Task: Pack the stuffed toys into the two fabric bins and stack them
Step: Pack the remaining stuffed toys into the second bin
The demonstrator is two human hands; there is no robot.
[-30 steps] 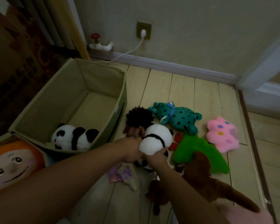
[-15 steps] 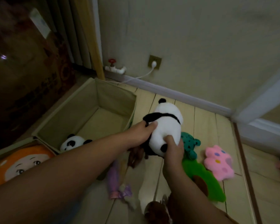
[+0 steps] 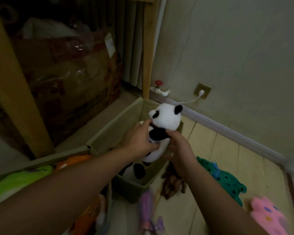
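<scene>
- The panda toy [image 3: 165, 119] is gripped by both hands and held in the air over the fabric bin [image 3: 109, 134]; its head is uppermost and tilted towards the wall, its body hangs down between the palms
- The left hand [image 3: 139, 141] is curled round the toy's left side, with the fingertips pressed in just under the white head; the right hand [image 3: 180, 150] is closed on the black arm and the lower body from the other side
- A second panda [image 3: 134, 170] is seen lying inside the bin, partly hidden by the left forearm; only its black and white lower part can be made out
- A second bin [image 3: 58, 156] is set just beside the first, on its near left; an orange toy [image 3: 75, 160] and a bright green toy [image 3: 19, 182] are seen in it
- On the wooden floor [image 3: 227, 150], to the right of the first bin, a dark brown toy [image 3: 173, 184], a teal spotted toy [image 3: 226, 182] and a pink toy [image 3: 268, 216] are laid; the pink one is blurred
- A lilac toy [image 3: 148, 211] is lying on the floor near the first bin's front corner
- On the wall behind, a socket [image 3: 202, 90] with a white plug and a red valve [image 3: 158, 83] are seen
</scene>
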